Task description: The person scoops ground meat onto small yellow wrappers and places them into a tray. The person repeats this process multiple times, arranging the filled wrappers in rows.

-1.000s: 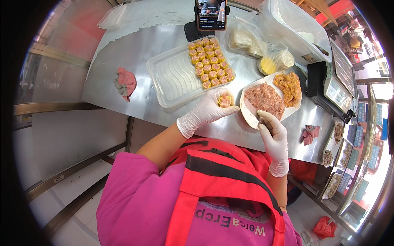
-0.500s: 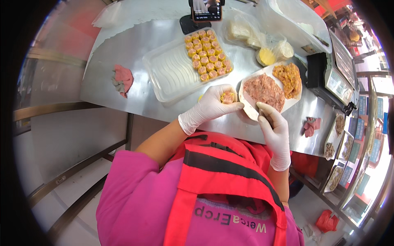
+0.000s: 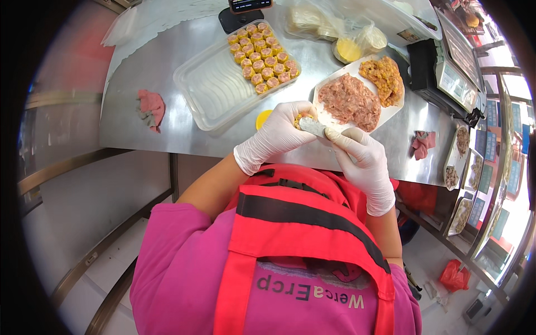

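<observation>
My gloved left hand [image 3: 271, 134] is closed around a siu mai dumpling [image 3: 297, 121], mostly hidden by the fingers and the blade. In my gloved right hand [image 3: 364, 162] is a small flat metal spatula [image 3: 312, 127], its blade lying against the dumpling's top. Just beyond both hands a white plate [image 3: 322, 114] bears pink minced meat [image 3: 349, 102] and an orange, corn-flecked filling [image 3: 383, 79]. A round yellow wrapper [image 3: 263, 119] shows beside my left hand. Farther left, a clear plastic tray [image 3: 196, 92] has rows of yellow-wrapped siu mai [image 3: 262, 54] along its right side.
Stacked yellow wrappers [image 3: 349, 50] and plastic bags [image 3: 312, 22] lie behind the plate. A scale [image 3: 455, 78] stands at the right. Pink cloths [image 3: 151, 106] [image 3: 423, 144] rest at both sides of the steel table [image 3: 128, 131]. A phone on a stand [image 3: 245, 17] is at the back.
My right hand has brought the spatula from the plate's near edge onto the dumpling in my left hand. The view has shifted, so the table's things sit higher and mostly farther left.
</observation>
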`<move>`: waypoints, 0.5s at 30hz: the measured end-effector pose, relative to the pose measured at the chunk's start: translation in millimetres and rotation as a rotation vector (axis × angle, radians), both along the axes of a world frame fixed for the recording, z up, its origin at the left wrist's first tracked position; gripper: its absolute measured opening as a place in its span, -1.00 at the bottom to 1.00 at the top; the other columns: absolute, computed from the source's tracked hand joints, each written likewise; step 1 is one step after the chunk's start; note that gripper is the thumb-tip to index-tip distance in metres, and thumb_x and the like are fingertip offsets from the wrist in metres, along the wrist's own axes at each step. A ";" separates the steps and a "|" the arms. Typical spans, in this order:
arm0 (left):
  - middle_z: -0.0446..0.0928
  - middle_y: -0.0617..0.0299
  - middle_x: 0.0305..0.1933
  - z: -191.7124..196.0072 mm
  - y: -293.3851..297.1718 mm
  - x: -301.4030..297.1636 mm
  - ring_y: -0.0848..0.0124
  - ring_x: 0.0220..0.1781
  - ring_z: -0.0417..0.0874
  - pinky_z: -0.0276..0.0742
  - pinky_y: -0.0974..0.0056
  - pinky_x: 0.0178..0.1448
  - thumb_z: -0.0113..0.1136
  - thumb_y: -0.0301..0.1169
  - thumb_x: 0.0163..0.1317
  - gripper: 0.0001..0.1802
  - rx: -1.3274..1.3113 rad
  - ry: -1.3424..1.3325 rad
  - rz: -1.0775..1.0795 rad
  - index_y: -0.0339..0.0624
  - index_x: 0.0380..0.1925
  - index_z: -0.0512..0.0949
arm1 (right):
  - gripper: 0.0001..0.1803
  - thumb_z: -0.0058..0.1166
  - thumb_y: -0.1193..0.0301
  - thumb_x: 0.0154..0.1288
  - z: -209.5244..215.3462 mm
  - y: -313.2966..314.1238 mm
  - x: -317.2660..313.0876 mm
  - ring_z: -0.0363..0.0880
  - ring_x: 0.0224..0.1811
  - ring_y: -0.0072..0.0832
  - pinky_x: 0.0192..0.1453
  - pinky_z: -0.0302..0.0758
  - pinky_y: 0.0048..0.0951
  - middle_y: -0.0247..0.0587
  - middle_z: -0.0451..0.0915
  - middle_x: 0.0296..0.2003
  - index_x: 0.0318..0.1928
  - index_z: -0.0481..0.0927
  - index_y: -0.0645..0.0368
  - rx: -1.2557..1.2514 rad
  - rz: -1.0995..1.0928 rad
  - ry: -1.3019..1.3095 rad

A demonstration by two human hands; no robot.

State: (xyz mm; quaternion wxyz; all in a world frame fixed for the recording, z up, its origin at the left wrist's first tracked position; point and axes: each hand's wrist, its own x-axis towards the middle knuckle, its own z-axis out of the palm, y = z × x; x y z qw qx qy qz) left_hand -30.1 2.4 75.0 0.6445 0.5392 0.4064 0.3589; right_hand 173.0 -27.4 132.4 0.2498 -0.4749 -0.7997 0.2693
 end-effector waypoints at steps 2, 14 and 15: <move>0.38 0.50 -0.49 1.3 -1.8 -0.4 0.71 -0.40 0.34 0.29 0.50 -0.33 0.33 -0.53 0.04 -0.83 0.131 0.120 -0.080 -0.17 -0.45 0.49 | -0.66 0.16 0.63 0.08 4.9 1.8 4.4 0.53 -0.44 -0.36 -0.32 0.46 -0.52 -0.23 0.51 -0.47 -0.10 0.69 0.06 0.013 0.045 -0.114; 0.41 0.51 -0.34 4.3 -6.1 10.1 0.67 -0.29 0.41 0.41 0.51 -0.11 0.32 -0.54 0.10 -0.55 -0.168 -0.187 -0.005 -0.20 0.04 0.50 | -0.68 0.00 0.66 0.28 -23.3 -15.9 42.0 0.52 -0.04 -0.59 0.08 0.41 -0.59 -0.23 0.60 -0.08 0.05 0.55 0.33 -0.482 -0.256 0.525; 0.43 0.50 -0.32 2.8 -4.7 12.7 0.67 -0.28 0.42 0.42 0.50 -0.09 0.33 -0.53 0.11 -0.56 -0.141 -0.181 0.020 -0.21 0.03 0.51 | -0.68 0.01 0.66 0.28 -27.0 -17.9 40.1 0.52 -0.05 -0.59 0.08 0.41 -0.58 -0.24 0.60 -0.09 0.05 0.56 0.33 -0.473 -0.252 0.509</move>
